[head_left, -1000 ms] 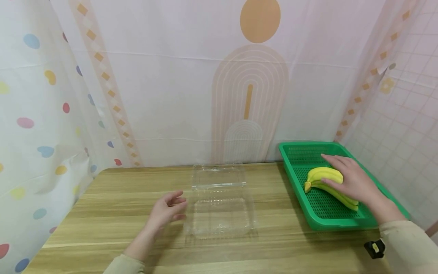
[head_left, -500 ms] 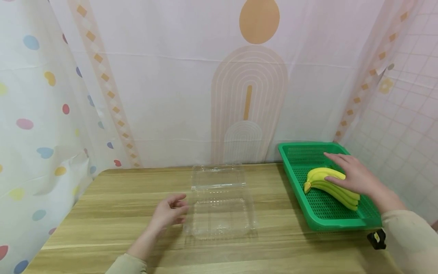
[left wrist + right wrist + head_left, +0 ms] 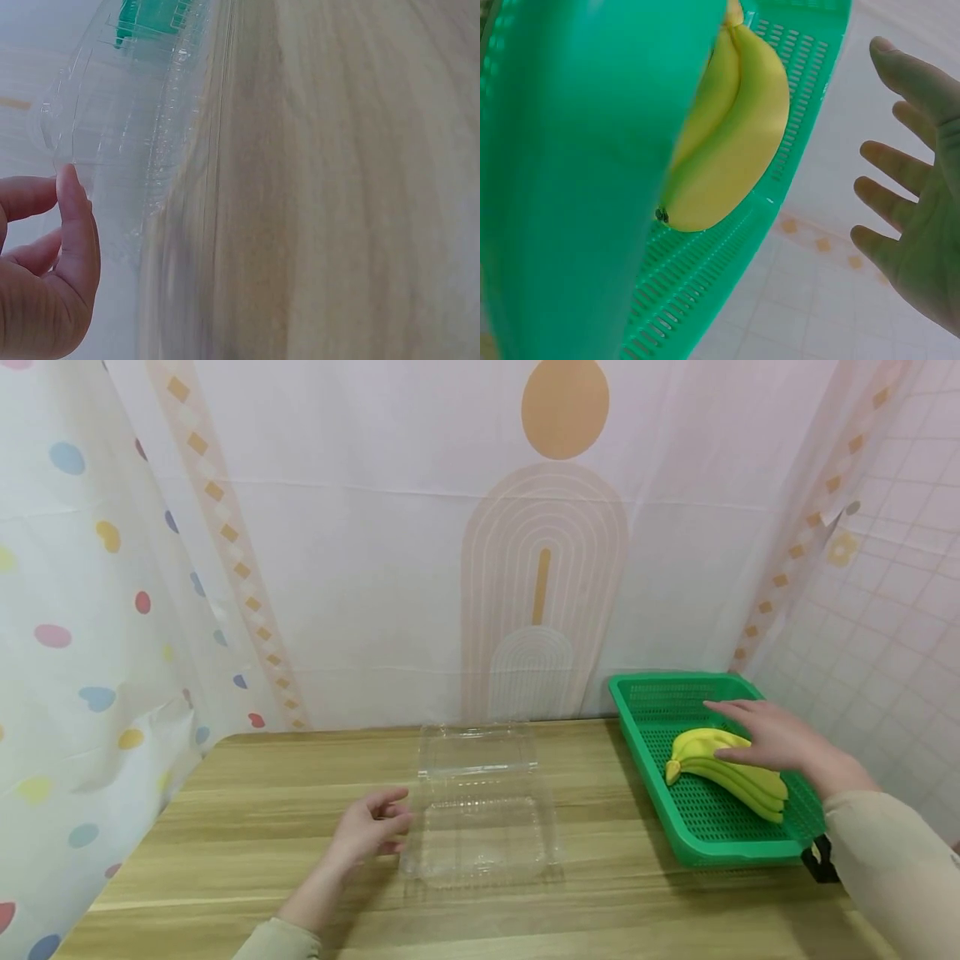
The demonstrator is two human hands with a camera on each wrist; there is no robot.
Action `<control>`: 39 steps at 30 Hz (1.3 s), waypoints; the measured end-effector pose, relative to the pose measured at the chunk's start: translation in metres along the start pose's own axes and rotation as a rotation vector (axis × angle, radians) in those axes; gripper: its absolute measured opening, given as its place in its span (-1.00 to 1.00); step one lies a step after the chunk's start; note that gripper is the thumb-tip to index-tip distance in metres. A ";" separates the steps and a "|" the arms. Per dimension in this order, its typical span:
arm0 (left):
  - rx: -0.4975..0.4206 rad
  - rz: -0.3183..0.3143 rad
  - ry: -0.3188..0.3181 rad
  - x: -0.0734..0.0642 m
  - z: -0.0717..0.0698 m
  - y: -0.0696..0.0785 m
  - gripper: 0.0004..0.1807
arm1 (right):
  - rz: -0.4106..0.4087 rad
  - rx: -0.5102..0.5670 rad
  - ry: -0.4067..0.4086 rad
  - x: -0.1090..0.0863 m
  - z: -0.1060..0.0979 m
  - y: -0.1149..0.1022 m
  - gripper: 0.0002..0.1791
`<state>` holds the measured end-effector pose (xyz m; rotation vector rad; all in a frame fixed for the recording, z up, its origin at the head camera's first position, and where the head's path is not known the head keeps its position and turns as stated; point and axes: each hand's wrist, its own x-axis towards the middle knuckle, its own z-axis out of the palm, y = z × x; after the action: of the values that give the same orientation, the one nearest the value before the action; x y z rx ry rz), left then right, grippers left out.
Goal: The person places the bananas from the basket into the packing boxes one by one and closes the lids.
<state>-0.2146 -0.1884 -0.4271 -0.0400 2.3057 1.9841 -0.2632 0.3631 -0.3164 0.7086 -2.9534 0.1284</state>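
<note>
In the head view, a bunch of bananas (image 3: pixel 731 777) lies in the green basket (image 3: pixel 678 827) on the right. My right hand (image 3: pixel 780 739) hovers over the bunch with fingers spread and nothing in them; the right wrist view shows a gap between that hand (image 3: pixel 919 202) and the bananas (image 3: pixel 731 157). A clear plastic clamshell box (image 3: pixel 483 839) stands lid-up in the middle of the table. At its left side is my left hand (image 3: pixel 367 827), fingers loosely bent. The left wrist view has its fingertips by the box rim (image 3: pixel 112 150); whether they touch I cannot tell.
The wooden table (image 3: pixel 262 827) ends at a patterned curtain (image 3: pixel 360 610) behind. Dotted cloth (image 3: pixel 90 652) hangs on the left and a checked sheet (image 3: pixel 900 652) on the right, close to the basket.
My right hand has shifted slightly to the right and its forearm has come up, uncovering more of the bananas. The left hand has barely moved; bananas, basket and box stay put.
</note>
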 end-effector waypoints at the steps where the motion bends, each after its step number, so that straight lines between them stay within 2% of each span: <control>1: -0.002 -0.001 0.000 0.000 0.000 0.000 -0.46 | 0.005 -0.003 -0.017 0.002 0.000 0.001 -0.18; 9: -0.003 0.001 -0.011 0.000 -0.002 -0.002 -0.45 | 0.034 -0.011 -0.089 0.013 0.003 0.011 -0.13; 17: -0.005 -0.003 0.001 0.000 -0.001 -0.004 -0.46 | 0.052 -0.044 -0.090 0.021 -0.001 0.019 -0.10; 24: 0.001 -0.003 -0.012 0.000 -0.002 -0.005 -0.45 | 0.057 -0.016 -0.140 0.023 0.004 0.022 -0.06; 30: -0.001 0.000 -0.015 0.000 -0.003 -0.005 -0.43 | 0.054 0.017 -0.144 0.028 0.007 0.023 -0.08; 39: -0.009 -0.011 -0.006 0.000 -0.003 -0.006 -0.44 | 0.040 -0.054 -0.172 0.036 0.009 0.018 -0.10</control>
<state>-0.2143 -0.1923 -0.4329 -0.0470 2.2880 1.9870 -0.3043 0.3620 -0.3225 0.6863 -3.1219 -0.0099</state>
